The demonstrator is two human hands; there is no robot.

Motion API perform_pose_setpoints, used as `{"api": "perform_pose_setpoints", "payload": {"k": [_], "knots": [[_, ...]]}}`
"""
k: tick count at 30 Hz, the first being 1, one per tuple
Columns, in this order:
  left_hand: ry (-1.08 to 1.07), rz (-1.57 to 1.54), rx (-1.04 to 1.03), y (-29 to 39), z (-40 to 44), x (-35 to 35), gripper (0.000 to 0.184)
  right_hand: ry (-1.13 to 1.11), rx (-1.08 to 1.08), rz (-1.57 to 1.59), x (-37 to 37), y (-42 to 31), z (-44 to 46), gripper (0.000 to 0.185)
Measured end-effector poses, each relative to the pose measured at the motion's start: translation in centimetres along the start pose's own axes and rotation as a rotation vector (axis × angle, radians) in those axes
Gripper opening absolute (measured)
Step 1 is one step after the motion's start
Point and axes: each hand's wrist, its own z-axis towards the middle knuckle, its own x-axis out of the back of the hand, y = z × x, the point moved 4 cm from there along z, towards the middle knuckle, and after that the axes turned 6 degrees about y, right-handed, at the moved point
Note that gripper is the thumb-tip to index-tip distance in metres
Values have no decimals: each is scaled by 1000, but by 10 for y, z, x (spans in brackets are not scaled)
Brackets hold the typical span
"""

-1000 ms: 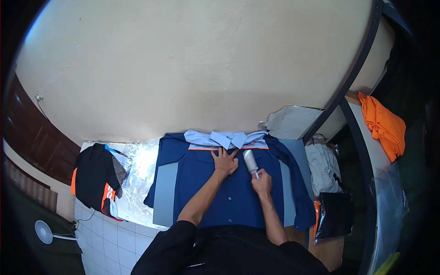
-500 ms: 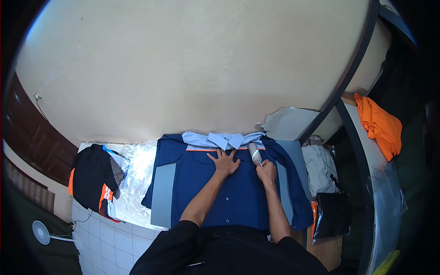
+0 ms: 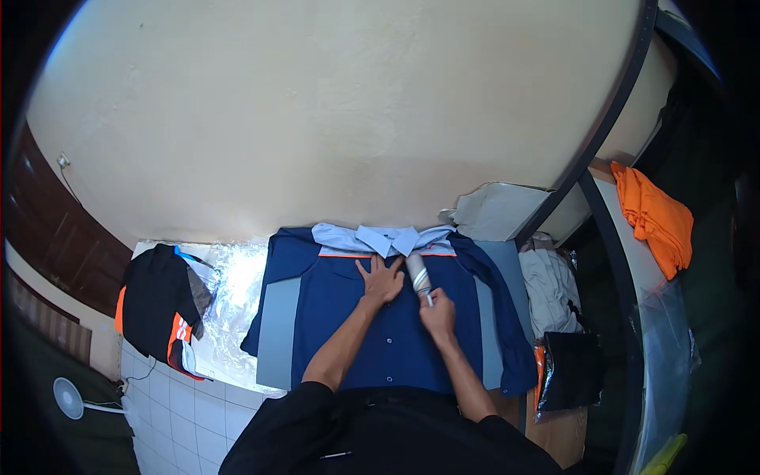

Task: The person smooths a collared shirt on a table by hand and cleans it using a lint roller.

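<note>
Shirt [image 3: 348,289] flat on grey board [image 3: 277,324]; left hand [image 3: 383,283] spread on its chest, right hand [image 3: 438,313] gripping roller [image 3: 418,273] just beside. Black clothes [image 3: 154,297], clear plastic [image 3: 237,305] left; orange cloth [image 3: 653,222] on right shelf [image 3: 627,236]. Shiny packet [image 3: 545,376] seems to hold dark cloth [image 3: 573,366].

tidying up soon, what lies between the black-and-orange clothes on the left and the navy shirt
In the head view, shiny crumpled plastic lies between those clothes and the navy shirt.

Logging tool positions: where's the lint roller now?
In the head view, the lint roller is in the right hand, over the blue shirt's front, just below the collar and right of the left hand.
</note>
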Motion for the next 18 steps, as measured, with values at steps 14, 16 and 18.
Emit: {"api": "perform_pose_setpoints", "payload": {"k": [14, 16, 18], "knots": [[97, 182, -93, -49, -14, 40, 58, 230, -268, -36, 53, 57, 19, 30], [115, 150, -99, -53, -13, 39, 59, 235, -227, -49, 46, 47, 14, 30], [259, -87, -71, -60, -12, 47, 52, 162, -167, 25, 28, 30, -3, 29]]}}
